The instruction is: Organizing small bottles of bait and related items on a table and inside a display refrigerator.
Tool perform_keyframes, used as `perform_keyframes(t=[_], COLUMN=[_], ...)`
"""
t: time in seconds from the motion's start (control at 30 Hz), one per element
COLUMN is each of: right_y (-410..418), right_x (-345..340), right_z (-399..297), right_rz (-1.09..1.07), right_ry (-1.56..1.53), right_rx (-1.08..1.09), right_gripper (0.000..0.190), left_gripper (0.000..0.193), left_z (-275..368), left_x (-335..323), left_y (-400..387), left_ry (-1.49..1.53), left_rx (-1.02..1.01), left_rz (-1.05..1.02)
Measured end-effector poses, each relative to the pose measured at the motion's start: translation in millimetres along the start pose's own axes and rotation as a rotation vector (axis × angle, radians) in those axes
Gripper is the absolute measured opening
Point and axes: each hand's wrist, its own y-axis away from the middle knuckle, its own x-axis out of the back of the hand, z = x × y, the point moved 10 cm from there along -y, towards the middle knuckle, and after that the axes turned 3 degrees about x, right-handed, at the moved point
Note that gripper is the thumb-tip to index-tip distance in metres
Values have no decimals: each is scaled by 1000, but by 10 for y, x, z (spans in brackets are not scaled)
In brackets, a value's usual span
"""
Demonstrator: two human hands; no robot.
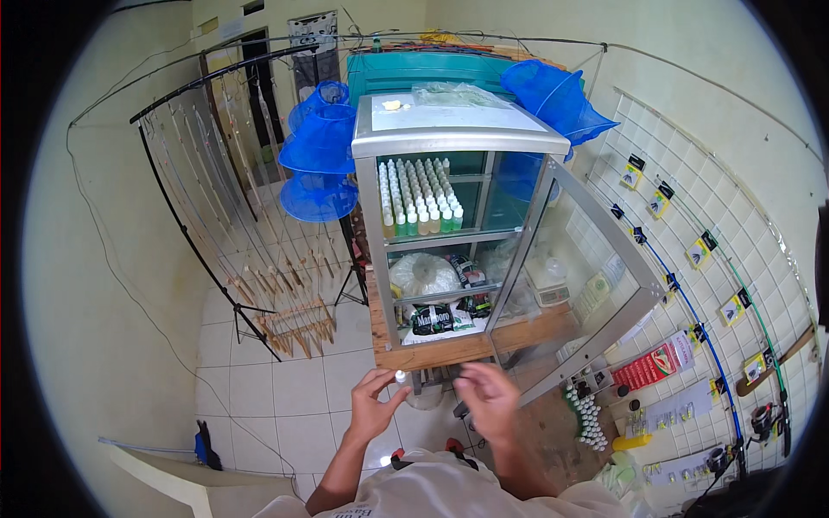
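My left hand [375, 406] pinches a small white-capped bottle [400, 378] upright between thumb and fingers, in front of the cabinet's wooden base. A short way to its right is my right hand [490, 400], blurred, its fingers curled; whether anything sits between the fingertips cannot be made out. Before me stands a glass display cabinet [463, 139] with an aluminium frame, its glass door [586, 285] swung out to the right. Rows of white-capped dropper bottles [421, 201] with green and amber liquid fill the left of its upper shelf. Plastic bags and packs [427, 278] occupy the lower levels.
Blue mesh nets [317, 155] hang left of the cabinet. Further left is a black rack [188, 226] of hanging rods. A wire grid [699, 213] with small packets and fishing rods lines the right wall. More white-capped bottles [586, 417] stand low at right, near a digital scale [550, 294].
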Motion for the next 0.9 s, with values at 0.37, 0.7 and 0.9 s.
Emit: perform_keyframes(t=[0.37,0.7,0.9], right_y=[-6,-1200,-2501], right_x=[-872,-363,-198], right_z=[666,356,78], right_rz=[-145,-50,82], right_ry=[9,-24,-44], right_rx=[-77,-28,153], right_gripper=[28,24,28], left_gripper=[34,45,46], left_z=[304,600,555], left_x=[69,-22,271], left_y=[-128,-709,-1232], left_ry=[-229,-264,-284], left_rx=[-149,-315,-342], left_rz=[103,88,325])
